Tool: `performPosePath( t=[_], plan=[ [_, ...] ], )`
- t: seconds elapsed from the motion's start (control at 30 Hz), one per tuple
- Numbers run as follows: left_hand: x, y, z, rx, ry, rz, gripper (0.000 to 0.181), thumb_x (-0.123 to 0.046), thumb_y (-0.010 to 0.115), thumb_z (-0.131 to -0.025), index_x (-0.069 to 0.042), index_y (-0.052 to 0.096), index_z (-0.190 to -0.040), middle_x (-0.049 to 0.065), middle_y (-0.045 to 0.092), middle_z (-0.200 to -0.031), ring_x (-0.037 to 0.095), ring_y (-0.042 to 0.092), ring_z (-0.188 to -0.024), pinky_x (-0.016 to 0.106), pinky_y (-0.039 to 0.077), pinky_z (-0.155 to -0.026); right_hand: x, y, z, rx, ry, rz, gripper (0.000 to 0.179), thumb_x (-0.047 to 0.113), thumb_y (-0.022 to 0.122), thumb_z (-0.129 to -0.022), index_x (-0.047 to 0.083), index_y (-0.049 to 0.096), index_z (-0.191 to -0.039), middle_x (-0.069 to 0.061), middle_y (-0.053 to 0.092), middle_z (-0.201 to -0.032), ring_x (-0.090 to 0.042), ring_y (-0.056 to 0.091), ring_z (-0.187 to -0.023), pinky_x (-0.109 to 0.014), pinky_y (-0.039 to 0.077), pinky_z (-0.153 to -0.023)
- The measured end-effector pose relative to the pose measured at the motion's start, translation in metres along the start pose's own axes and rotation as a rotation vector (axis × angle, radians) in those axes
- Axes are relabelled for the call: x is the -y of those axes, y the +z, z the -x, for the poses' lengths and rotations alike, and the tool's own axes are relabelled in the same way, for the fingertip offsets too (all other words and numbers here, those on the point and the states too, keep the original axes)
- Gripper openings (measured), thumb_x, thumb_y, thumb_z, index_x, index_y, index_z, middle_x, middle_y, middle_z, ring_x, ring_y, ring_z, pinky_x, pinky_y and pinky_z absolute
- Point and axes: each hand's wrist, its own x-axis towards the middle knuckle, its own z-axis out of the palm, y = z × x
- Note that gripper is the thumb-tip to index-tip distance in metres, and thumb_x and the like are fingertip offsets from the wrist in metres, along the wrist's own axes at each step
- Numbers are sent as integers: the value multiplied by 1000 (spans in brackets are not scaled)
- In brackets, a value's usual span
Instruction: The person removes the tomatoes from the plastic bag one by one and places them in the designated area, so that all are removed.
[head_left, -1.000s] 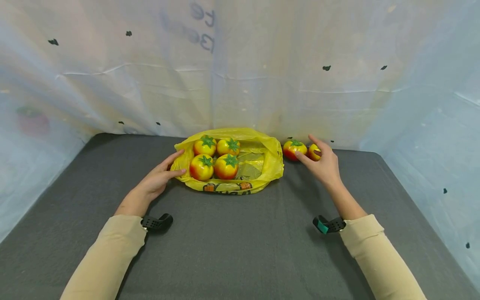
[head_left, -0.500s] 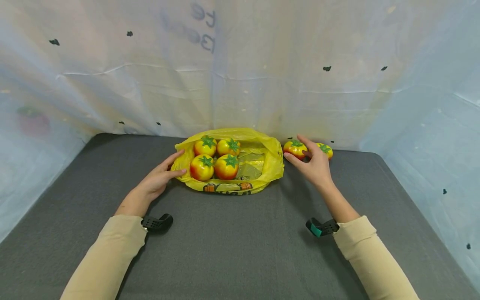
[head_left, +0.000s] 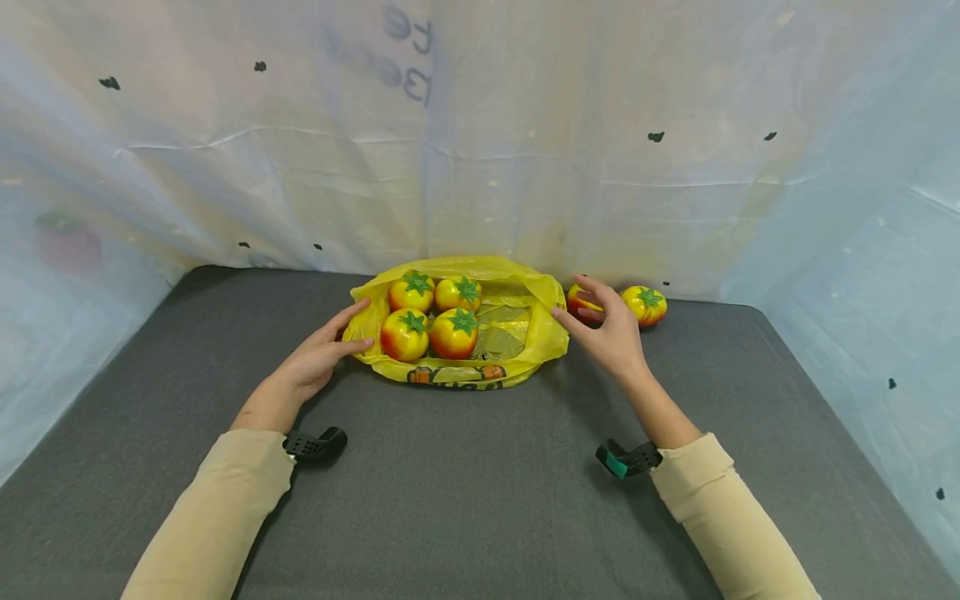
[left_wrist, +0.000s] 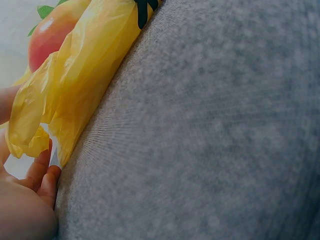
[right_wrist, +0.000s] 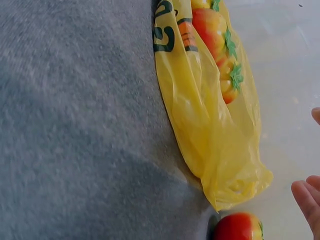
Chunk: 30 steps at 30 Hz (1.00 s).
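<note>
A yellow plastic bag (head_left: pixel 551 343) lies with its mouth spread, several glossy red-yellow tomatoes (head_left: pixel 405 337) with green leafy tops grouped in its left half. At the bag's left end my left hand (head_left: pixel 313 358) holds the rim, thumb over the edge and fingers outside; the left wrist view has the thin plastic (left_wrist: pixel 30 115) between thumb and fingers. My right hand (head_left: pixel 611 333) hovers at the right rim with fingers spread and nothing in its grasp. It partly hides one loose tomato (head_left: pixel 576 302) beside the bag. Another loose tomato (head_left: pixel 645 306) sits to the right of that hand.
Dark grey cloth covers the table (head_left: pixel 457 483). A pale plastic sheet (head_left: pixel 525 150) rises right behind the bag and the loose tomatoes, with more sheeting along both sides.
My right hand has moved left, from over the two loose tomatoes to the bag's right rim, uncovering the farther tomato. The left hand and the bag stay put.
</note>
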Motion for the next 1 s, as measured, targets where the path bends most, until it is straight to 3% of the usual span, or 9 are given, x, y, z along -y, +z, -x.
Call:
performPosePath(
  t=[0.3,1.0],
  plan=[
    [1,0,-1,-4,2,-5,75,-19,55,-98,-28,8,-156,4,-16,-160,30,-12,-147,61,-3,-114,1,10,2,57,30,-49,60,27,72,-87,9,48,-140,-12,50,-141,-35,58,-115,-48,52,-88],
    [1,0,-1,-11,0,-13,75,-19,55,-98,-28,9,-156,3,-16,-160,29,-13,-147,62,-4,-113,10,40,2,147,-42,-124,51,21,72,-87,8,54,-133,-10,56,-132,-36,59,-114,-52,51,-90]
  ],
)
